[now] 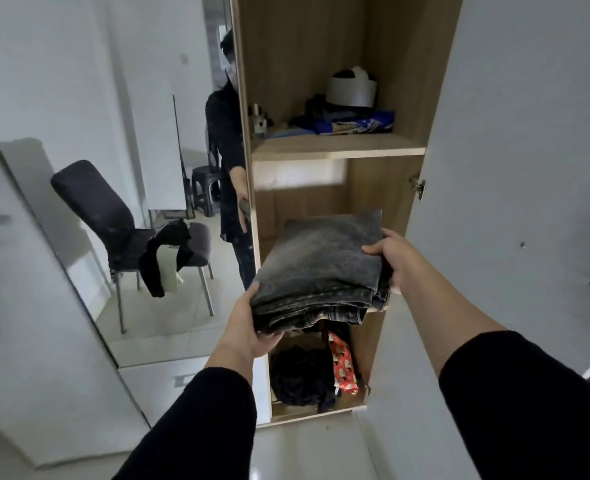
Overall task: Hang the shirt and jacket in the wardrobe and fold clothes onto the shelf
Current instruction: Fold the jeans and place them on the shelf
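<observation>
Folded dark jeans [321, 271] held at the middle shelf opening of the wardrobe [390, 81] — left hand [248, 327] grips the near-left corner from below, right hand [390, 258] clasps the right edge. Dark clothes pile [300, 375] on the shelf beneath — chair [120, 220] in the mirror at left.

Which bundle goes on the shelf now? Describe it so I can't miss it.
Look at the open wooden wardrobe, at its middle compartment. The folded dark grey jeans are held there by the left hand and right hand: faded denim, neatly stacked, unlike the loose black heap below.
</observation>
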`<state>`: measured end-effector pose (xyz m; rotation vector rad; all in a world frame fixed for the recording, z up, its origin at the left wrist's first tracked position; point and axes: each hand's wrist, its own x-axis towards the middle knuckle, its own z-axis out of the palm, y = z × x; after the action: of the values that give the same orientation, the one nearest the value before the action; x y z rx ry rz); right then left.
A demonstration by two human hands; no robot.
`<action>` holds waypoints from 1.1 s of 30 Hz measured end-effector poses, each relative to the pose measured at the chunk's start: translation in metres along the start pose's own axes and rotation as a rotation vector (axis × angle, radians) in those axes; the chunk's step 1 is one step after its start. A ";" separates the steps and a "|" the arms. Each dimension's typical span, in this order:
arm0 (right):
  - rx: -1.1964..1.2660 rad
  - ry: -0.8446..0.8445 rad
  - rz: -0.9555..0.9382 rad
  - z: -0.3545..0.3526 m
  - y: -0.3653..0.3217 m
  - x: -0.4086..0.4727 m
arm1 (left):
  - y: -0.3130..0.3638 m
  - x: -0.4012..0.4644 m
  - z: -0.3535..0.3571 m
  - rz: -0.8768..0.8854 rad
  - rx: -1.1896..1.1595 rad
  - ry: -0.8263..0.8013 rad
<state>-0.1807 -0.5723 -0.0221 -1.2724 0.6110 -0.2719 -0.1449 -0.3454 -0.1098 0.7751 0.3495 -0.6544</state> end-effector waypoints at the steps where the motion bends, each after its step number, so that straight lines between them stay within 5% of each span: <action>1: -0.030 0.024 -0.015 -0.003 0.004 0.009 | 0.002 0.014 0.000 0.018 0.039 0.052; 8: -0.361 0.099 -0.103 -0.002 0.032 0.098 | -0.004 0.101 0.004 0.160 0.056 0.358; 18: -0.588 0.118 -0.198 0.009 0.108 0.264 | -0.038 0.255 -0.012 0.374 0.038 0.472; 29: -0.881 0.057 -0.292 0.027 0.206 0.420 | -0.059 0.422 -0.068 0.504 0.258 0.440; 33: -1.124 0.082 -0.307 0.030 0.230 0.430 | -0.064 0.418 -0.069 0.658 0.547 0.496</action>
<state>0.1541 -0.7026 -0.3536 -2.4587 0.6518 -0.2324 0.1226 -0.5012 -0.4064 1.4983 0.3383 0.0910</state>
